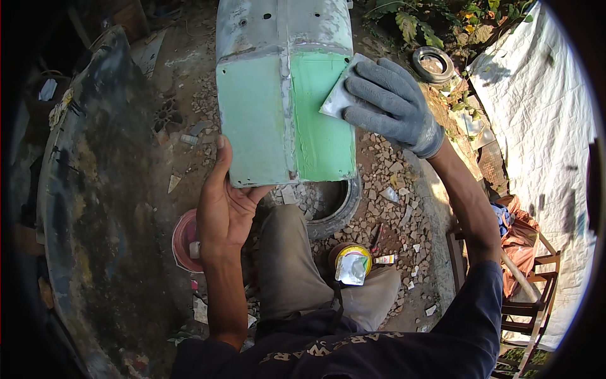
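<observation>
A long ridged metal panel [252,120] stands up in front of me, its upper part bare and patchy. Its lower left half is pale green, while a brighter, glossy green putty [322,139] coats the lower right half. My bare left hand [226,211] grips the panel's lower left corner, thumb along the side and fingers under the bottom edge. In a grey glove, my right hand [394,104] presses a flat grey putty spreader [339,101] against the right edge of the coated part. The glove hides part of the spreader.
Below the panel lies a tyre [344,218] on gravel. An open tin [352,264] and a small tube [384,259] sit by my knee, with a reddish bucket [185,243] at left. A large dark sheet [120,221] leans left; white cloth [543,139] and a wooden chair [536,309] are right.
</observation>
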`<action>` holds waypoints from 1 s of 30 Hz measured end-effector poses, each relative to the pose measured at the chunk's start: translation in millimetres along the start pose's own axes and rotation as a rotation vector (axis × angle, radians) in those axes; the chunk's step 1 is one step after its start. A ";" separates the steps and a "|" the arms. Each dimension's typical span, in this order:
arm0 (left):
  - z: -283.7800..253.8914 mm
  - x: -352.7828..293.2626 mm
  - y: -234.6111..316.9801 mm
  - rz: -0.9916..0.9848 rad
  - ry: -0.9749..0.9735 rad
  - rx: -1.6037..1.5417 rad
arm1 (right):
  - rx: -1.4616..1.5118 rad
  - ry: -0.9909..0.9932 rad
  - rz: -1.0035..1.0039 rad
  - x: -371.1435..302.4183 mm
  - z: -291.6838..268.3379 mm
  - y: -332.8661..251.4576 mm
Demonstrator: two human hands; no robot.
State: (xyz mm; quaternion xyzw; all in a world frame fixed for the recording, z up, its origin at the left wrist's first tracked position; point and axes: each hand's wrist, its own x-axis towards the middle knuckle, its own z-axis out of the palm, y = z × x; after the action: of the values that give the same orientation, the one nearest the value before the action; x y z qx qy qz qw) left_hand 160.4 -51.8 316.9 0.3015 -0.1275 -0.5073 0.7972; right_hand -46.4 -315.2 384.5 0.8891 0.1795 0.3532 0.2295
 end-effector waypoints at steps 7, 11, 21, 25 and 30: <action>-8.4 -2.4 1.4 0.018 -0.042 -0.070 | 0.033 -0.003 0.008 -27.2 9.6 -5.0; -0.4 -1.2 1.3 0.011 -0.007 -0.082 | -0.031 -0.037 0.097 -47.8 -18.5 -20.9; -5.7 -0.8 -0.3 0.004 -0.032 0.004 | -0.138 -0.278 0.516 61.2 -72.3 -48.8; 0.0 -1.5 -2.2 0.023 0.006 0.009 | -0.279 -0.358 0.501 81.8 -56.5 -51.6; -0.1 -0.9 -4.3 0.006 -0.003 0.024 | -0.370 -0.322 0.453 76.8 -44.1 -59.9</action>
State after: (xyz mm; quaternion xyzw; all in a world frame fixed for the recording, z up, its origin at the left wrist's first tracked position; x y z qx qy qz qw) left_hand 157.0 -52.3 314.4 0.3099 -0.1356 -0.5040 0.7947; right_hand -34.4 -216.1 422.9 0.8940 -0.1285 0.2766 0.3283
